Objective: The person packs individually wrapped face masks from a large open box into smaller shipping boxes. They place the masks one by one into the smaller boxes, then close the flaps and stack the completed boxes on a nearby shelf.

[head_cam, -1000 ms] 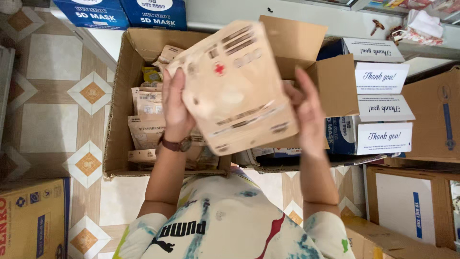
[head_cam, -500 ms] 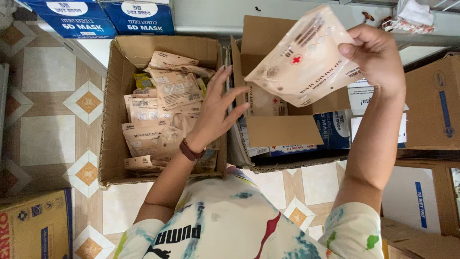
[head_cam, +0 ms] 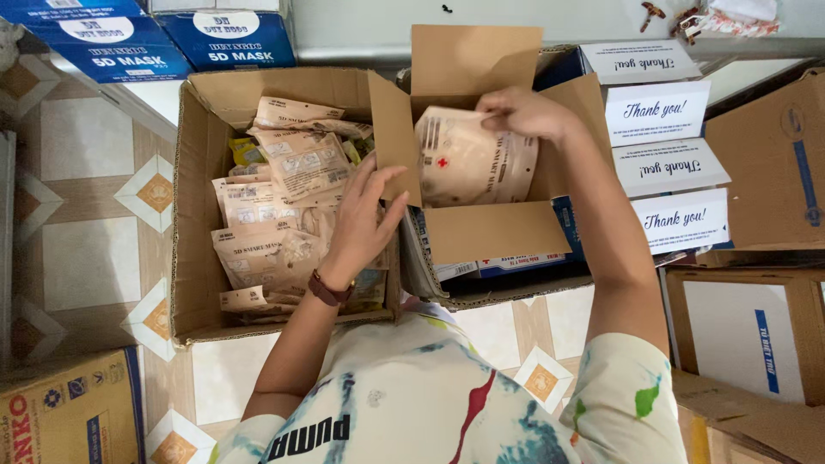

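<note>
Bottom of frame: person's torso in a patterned shirt [head_cam: 412,404], both forearms reaching up into frame.

Left hand [head_cam: 361,219], just left of centre, wrist strap on, fingers spread and slack, gripping nothing. It hovers over the loose tan pouches [head_cam: 275,215] in the left cardboard box [head_cam: 193,258], thumb close to the flap between the two boxes; can't tell if it touches the pouches.

Right hand [head_cam: 524,112], upper centre, pinches the top edge of a beige sealed pouch [head_cam: 468,159] with a small red cross mark, held inside the mouth of the smaller open carton [head_cam: 490,232].

Handling guess: the pouch looks light, flat, floppy, smooth film so probably a bit slippery; not fragile. Best grabbed at a sealed edge or corner, as it is now.

Right side: a stack of white folded boxes [head_cam: 666,163] with script print; brown cartons [head_cam: 765,172] beyond and below. Upper left: blue printed boxes [head_cam: 228,39]. Tiled floor [head_cam: 86,198] at left.

Hidden: lower half of the pouch sits behind the carton's front flap; carton's contents mostly unseen except a few box edges under the flap. Depth of the pouch pile is unclear. Small items at top right are too small to tell. Edge boxes are cropped.
</note>
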